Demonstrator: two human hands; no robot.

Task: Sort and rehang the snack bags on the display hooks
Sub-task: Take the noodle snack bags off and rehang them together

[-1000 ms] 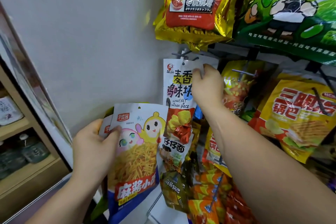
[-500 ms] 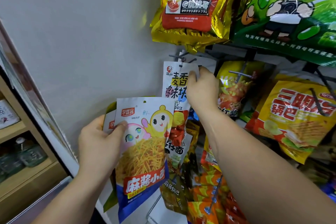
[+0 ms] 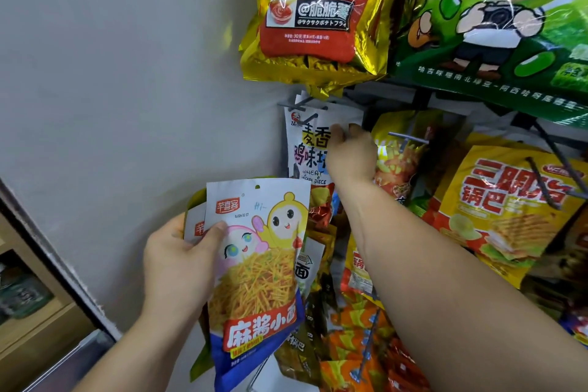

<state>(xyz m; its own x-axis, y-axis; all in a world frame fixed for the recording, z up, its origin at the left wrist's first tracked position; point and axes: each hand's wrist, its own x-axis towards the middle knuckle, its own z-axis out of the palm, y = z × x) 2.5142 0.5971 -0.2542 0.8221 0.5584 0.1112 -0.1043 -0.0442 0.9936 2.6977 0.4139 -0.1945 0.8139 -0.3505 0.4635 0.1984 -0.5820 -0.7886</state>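
Observation:
My left hand [image 3: 181, 261] grips a small stack of noodle snack bags [image 3: 257, 277], white and blue with two cartoon faces, held upright low in the middle. My right hand [image 3: 350, 156] pinches the top right edge of a white chicken-piece bag [image 3: 307, 149] that hangs on a grey metal hook [image 3: 305, 119] by the wall. The hook's tip pokes out through the top of that bag.
A gold and red chip bag [image 3: 315, 9] and a green cat bag [image 3: 496, 25] hang above. Yellow sandwich-cracker bags [image 3: 509, 210] hang right, on hooks [image 3: 410, 138]. Orange and dark bags [image 3: 356, 344] crowd below. A grey wall [image 3: 127, 73] is left, with a wooden shelf [image 3: 35, 328] beyond.
My left hand has lifted the noodle bags a little higher and to the right. My right hand stays on the top of the hanging white bag, shifted slightly.

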